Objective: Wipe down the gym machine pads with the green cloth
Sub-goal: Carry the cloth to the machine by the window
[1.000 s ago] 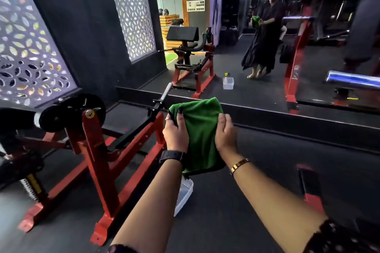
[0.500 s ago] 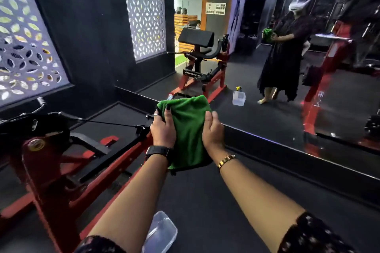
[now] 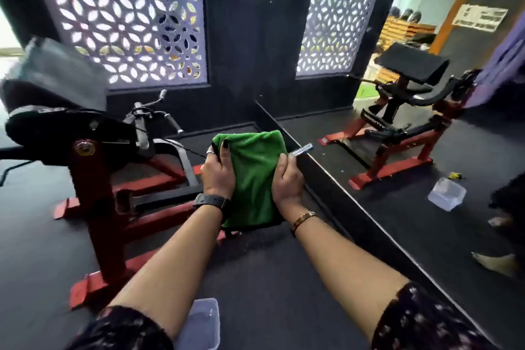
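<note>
Hands holding the green cloth [image 3: 252, 176] up in front, left hand [image 3: 219, 172] gripping its left edge, right hand [image 3: 287, 179] gripping its right edge, black pad [image 3: 54, 74] of the red machine [image 3: 93, 193] sitting off to the left, clear box [image 3: 201, 324] lying on the floor below.

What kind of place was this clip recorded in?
Most likely a gym. A red steel exercise machine with a black padded rest stands on dark rubber flooring, beside a wall mirror that reflects the same machine. Both hands hold a folded green cloth.
</note>
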Motion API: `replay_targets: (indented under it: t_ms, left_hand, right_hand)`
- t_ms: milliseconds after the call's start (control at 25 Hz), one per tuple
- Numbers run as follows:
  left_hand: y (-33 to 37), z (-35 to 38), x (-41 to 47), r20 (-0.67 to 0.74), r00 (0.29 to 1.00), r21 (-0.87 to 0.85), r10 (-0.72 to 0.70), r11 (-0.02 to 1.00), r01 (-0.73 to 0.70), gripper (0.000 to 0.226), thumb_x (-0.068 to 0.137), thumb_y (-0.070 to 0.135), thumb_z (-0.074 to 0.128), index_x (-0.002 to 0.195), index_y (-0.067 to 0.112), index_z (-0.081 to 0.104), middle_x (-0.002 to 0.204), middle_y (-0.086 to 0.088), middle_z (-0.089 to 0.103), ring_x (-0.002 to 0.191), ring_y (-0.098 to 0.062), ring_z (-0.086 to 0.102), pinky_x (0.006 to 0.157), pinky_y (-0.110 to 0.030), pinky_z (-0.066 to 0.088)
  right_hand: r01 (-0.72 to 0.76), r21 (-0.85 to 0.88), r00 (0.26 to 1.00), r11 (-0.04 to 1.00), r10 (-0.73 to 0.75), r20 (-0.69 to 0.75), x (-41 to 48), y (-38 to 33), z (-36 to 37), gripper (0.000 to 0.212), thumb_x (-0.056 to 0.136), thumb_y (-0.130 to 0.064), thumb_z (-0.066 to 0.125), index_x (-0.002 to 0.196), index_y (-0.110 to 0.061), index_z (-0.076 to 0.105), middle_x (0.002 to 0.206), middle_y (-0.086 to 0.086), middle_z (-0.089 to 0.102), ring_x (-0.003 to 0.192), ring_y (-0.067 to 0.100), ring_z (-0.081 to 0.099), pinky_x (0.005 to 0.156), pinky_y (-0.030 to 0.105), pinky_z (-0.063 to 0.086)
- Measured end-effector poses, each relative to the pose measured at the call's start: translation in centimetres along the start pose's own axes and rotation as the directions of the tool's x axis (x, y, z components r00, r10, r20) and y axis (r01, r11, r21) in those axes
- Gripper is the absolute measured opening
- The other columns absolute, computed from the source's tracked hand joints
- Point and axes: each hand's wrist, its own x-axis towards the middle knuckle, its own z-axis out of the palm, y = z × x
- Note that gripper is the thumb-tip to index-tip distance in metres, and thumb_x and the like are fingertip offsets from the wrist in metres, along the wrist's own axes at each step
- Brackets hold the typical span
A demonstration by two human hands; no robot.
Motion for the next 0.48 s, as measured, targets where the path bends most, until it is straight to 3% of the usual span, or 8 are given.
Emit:
replay_targets:
  t_ms: [240,360,480]
  left_hand:
    - [-1.2,0.9,0.8,-0.339,0.934,0.047,-0.115,0.989,0.139,0.057,0.095,0.045,0.036,0.114,-0.005,0.055,0.106,-0.035,0.061,0.101,-0.048,0.056,0.078,-0.043,0.042]
    - [-2.8,-0.3,1.4,-0.476,0.864,0.053,-0.163,0.976,0.213,0.053,0.096,0.043,0.038,0.119,-0.002,0.054,0.115,-0.032,0.059,0.109,-0.045,0.054,0.086,-0.040,0.040]
    - [-5.5,-2.3,2.6,-0.595,0.784,0.028,-0.177,0.970,0.241,0.064,0.089,0.053,0.034,0.118,0.001,0.056,0.114,-0.029,0.061,0.108,-0.043,0.056,0.089,-0.042,0.044]
  right_hand:
    - [0.075,0.135,0.956,0.988,-0.110,0.273,3.3,1.5,3.7,0.040,0.095,-0.027,0.030,0.089,0.005,0.052,0.078,0.027,0.060,0.073,0.042,0.058,0.062,0.036,0.023]
    - [0.027,0.178,0.876,0.984,-0.109,0.471,3.2,1.9,7.0,0.032,0.101,-0.024,0.033,0.094,0.002,0.050,0.083,0.025,0.061,0.079,0.042,0.058,0.062,0.034,0.022]
    - [0.064,0.236,0.797,0.970,-0.192,0.573,2.5,0.7,10.6,0.029,0.101,-0.023,0.035,0.096,0.001,0.051,0.085,0.026,0.062,0.080,0.043,0.057,0.063,0.038,0.029]
